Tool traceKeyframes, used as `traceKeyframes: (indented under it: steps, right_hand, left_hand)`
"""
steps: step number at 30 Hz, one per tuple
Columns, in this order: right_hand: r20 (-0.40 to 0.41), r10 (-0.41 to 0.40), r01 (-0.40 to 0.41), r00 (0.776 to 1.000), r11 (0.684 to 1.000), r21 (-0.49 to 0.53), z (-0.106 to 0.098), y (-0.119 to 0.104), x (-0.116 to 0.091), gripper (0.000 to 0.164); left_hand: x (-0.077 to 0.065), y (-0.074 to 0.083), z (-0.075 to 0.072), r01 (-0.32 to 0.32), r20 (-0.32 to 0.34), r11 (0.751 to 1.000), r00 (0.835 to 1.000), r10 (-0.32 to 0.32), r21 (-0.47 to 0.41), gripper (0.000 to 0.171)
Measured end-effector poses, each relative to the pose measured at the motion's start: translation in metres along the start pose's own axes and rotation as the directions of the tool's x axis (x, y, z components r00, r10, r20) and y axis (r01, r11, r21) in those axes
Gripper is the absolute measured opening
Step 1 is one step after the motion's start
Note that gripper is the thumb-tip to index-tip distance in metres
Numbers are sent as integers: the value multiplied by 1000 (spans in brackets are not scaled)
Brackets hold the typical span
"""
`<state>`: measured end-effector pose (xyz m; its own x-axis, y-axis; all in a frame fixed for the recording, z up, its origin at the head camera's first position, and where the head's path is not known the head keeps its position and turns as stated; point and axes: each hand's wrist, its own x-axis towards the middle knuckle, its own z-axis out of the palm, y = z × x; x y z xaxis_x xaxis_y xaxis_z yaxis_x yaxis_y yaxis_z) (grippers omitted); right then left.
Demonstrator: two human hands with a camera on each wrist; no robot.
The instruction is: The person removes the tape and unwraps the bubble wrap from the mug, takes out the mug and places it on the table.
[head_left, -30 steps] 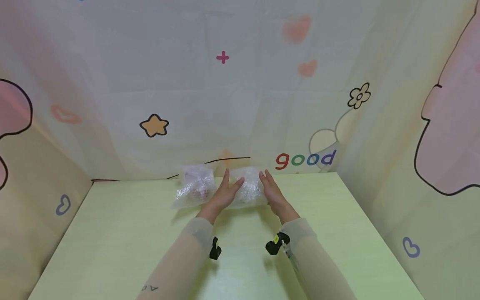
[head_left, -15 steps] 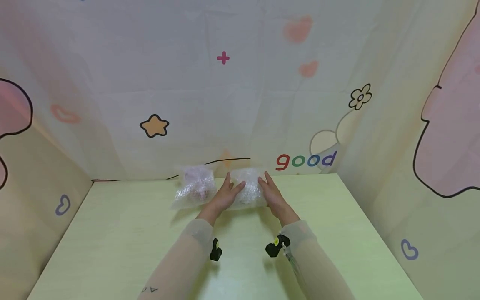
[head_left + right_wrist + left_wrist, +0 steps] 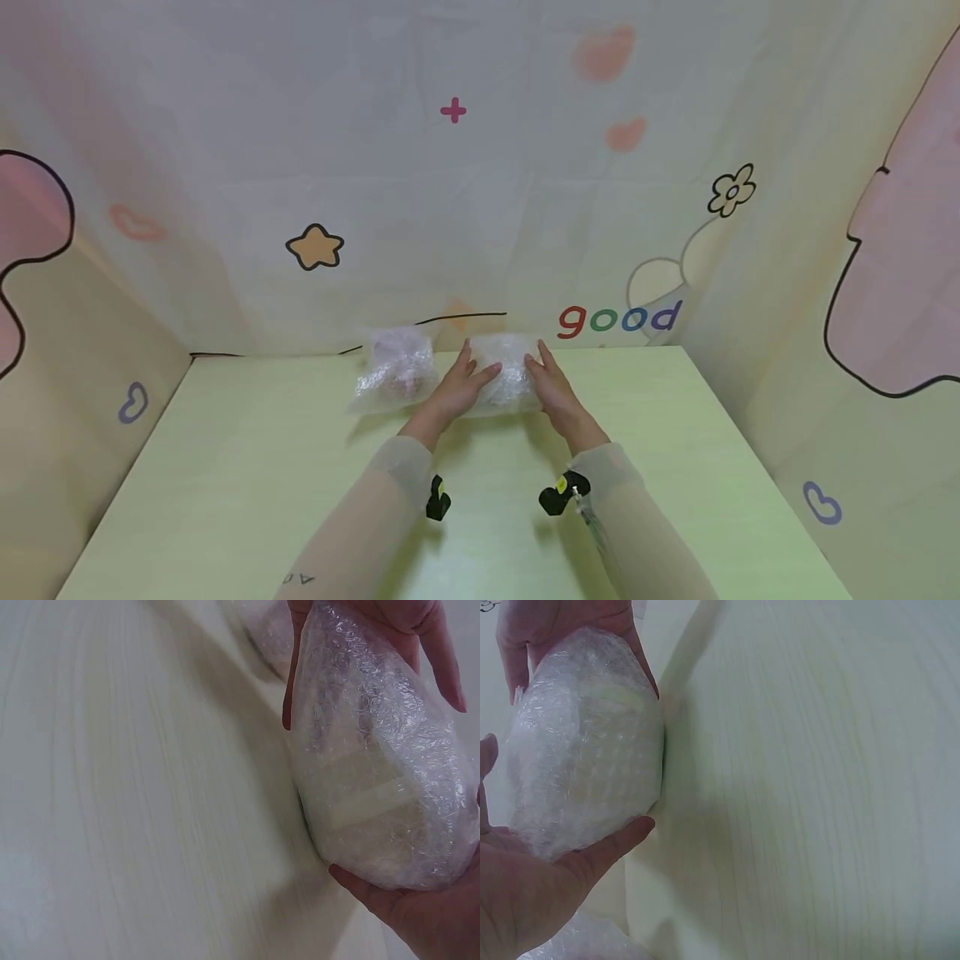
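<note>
A clear bubble-wrapped package [image 3: 504,379] is held between my two hands near the back of the table. My left hand [image 3: 457,390] grips its left end, thumb on the near side and the other fingers on the far side. At the right end, my right hand [image 3: 557,393] grips it in the same way. Through the wrap, a pale band [image 3: 375,802] shows in the right wrist view; what lies inside cannot be made out. A second bubble-wrapped package [image 3: 397,371], with something pinkish inside, sits just left of my left hand.
The pale green wood-grain table [image 3: 262,467] ends at a printed cloth backdrop [image 3: 375,167] behind the packages. Cloth walls also stand at the left and right. Small black devices [image 3: 564,493] are strapped to both wrists.
The held package looks slightly turned, its near face smoother than before, and my right thumb shows more plainly on it. The other package stays in place. The head view has shifted a little.
</note>
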<state>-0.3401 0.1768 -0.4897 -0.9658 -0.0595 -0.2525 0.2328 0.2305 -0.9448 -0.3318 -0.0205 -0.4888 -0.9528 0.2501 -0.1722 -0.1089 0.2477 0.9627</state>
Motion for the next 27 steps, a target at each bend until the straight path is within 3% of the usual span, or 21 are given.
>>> traceKeyframes:
  steps: [27]
  right_hand:
    - [3, -35, 35, 999, 999, -38, -2, -7, -13, 69]
  left_hand:
    - [-11, 7, 0, -32, 17, 997, 999, 33, -63, 96]
